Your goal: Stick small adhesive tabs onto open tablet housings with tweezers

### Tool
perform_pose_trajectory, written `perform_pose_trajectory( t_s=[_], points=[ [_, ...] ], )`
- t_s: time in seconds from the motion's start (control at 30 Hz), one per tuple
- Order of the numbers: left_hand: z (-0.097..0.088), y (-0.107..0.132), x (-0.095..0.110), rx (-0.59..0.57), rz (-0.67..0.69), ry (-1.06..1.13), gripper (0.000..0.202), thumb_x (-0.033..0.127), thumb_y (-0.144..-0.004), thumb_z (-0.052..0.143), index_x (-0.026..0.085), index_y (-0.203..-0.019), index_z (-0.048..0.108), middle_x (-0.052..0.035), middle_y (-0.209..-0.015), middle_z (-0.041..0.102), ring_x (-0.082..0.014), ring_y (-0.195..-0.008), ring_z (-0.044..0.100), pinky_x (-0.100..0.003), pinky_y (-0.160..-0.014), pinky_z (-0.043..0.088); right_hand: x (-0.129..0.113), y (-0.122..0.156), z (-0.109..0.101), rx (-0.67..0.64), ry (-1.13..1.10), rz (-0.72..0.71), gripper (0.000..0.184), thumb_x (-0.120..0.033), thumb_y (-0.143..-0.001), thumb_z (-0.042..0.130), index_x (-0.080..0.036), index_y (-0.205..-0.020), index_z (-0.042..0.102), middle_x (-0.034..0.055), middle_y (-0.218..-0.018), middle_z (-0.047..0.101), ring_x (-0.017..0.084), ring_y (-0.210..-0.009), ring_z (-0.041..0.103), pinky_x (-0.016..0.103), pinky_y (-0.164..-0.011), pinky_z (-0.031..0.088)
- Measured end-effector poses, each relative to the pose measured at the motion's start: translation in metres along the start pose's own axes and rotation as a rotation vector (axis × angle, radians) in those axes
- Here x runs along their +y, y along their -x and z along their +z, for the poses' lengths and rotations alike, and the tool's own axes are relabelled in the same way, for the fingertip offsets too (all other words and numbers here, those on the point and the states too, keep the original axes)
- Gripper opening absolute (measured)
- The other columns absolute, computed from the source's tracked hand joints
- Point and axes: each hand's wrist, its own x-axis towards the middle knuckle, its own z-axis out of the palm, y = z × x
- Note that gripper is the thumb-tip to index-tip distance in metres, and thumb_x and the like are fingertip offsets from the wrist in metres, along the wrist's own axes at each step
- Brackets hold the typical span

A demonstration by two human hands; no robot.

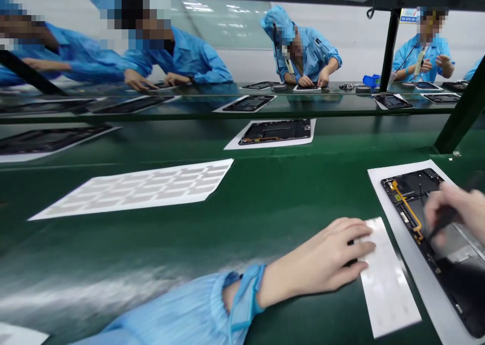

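Observation:
My left hand (333,254) lies flat with fingers stretched out. Its fingertips rest on the upper left edge of a white sheet strip (390,284). At the right edge my right hand (454,211), smeared by motion, is closed round a dark slim tool (441,226) whose exact kind the blur hides. Beneath it is an opened tablet housing (413,183), black, with an orange flex cable (407,208) along its left side. That housing sits on a white backing sheet (382,178), just right of the strip.
A white sheet with grey rectangular stickers (151,188) lies left on the green bench (265,193). Another tablet housing (280,131) is farther back, near a raised ledge. A dark green post (462,112) slants up at right. Across the bench, several co-workers in blue handle similar housings.

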Motion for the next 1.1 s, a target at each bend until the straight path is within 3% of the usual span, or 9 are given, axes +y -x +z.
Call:
perform_pose_trajectory(
  t_s=[0.1,0.2,0.37,0.5,0.77,0.93,1.1],
  points=[
    [0.003,-0.001,0.007,-0.012,-0.033,-0.019,0.021,0.019,-0.095,0.051,0.016,-0.113,0.062,-0.0160,-0.125,0.055,-0.0305,-0.120,0.047,-0.044,-0.099,0.043,-0.012,-0.029,0.034,-0.255,-0.064,-0.101,0.049,-0.065,-0.082,0.056,-0.017,-0.073,0.064,0.0034,-0.070,0.066,0.018,-0.065,0.069,0.028,-0.065,0.056],
    [0.006,0.001,0.012,-0.002,-0.085,-0.022,0.023,0.016,-0.094,0.051,0.015,-0.115,0.060,-0.0179,-0.120,0.056,-0.0301,-0.113,0.050,-0.045,-0.095,0.044,-0.001,-0.043,0.052,-0.330,-0.094,-0.131,0.043,-0.061,-0.083,0.059,-0.018,-0.082,0.058,0.0025,-0.075,0.066,0.019,-0.073,0.070,0.030,-0.070,0.058],
    [0.006,0.000,0.014,-0.057,-0.160,0.008,0.034,0.020,-0.093,0.051,0.013,-0.126,0.050,-0.0161,-0.125,0.057,-0.0286,-0.115,0.050,-0.052,-0.105,0.034,0.018,-0.041,0.060,-0.209,-0.076,-0.110,0.032,-0.051,-0.093,0.046,-0.021,-0.081,0.046,-0.0004,-0.068,0.061,0.018,-0.059,0.070,0.028,-0.058,0.057],
    [0.003,-0.002,0.018,-0.124,-0.212,0.002,0.037,0.021,-0.092,0.048,0.016,-0.128,0.049,-0.0138,-0.128,0.057,-0.0299,-0.115,0.049,-0.058,-0.106,0.028,0.018,-0.036,0.064,-0.139,-0.012,-0.157,0.027,-0.041,-0.092,0.046,-0.021,-0.075,0.048,0.0005,-0.066,0.059,0.015,-0.054,0.067,0.026,-0.054,0.054],
    [0.001,-0.003,0.018,-0.165,-0.232,0.012,0.040,0.020,-0.091,0.046,0.019,-0.131,0.048,-0.0105,-0.131,0.056,-0.0291,-0.114,0.051,-0.065,-0.108,0.023,0.016,-0.035,0.067,-0.101,0.060,-0.205,0.023,-0.034,-0.089,0.046,-0.021,-0.071,0.049,0.0012,-0.063,0.061,0.015,-0.051,0.066,0.025,-0.050,0.051],
    [0.002,-0.003,0.017,-0.156,-0.208,0.029,0.041,0.019,-0.090,0.045,0.016,-0.131,0.048,-0.0122,-0.132,0.056,-0.0310,-0.114,0.051,-0.070,-0.105,0.021,0.015,-0.037,0.067,-0.106,0.062,-0.171,0.021,-0.030,-0.087,0.048,-0.022,-0.068,0.049,0.0005,-0.054,0.063,0.018,-0.048,0.066,0.026,-0.049,0.051],
    [0.001,-0.004,0.017,-0.145,-0.196,0.002,0.041,0.020,-0.091,0.046,0.019,-0.132,0.048,-0.0124,-0.131,0.056,-0.0304,-0.112,0.052,-0.069,-0.106,0.021,0.013,-0.038,0.067,-0.115,0.010,-0.119,0.021,-0.034,-0.087,0.049,-0.023,-0.070,0.045,-0.0006,-0.050,0.064,0.020,-0.046,0.067,0.028,-0.047,0.053]
  ],
)
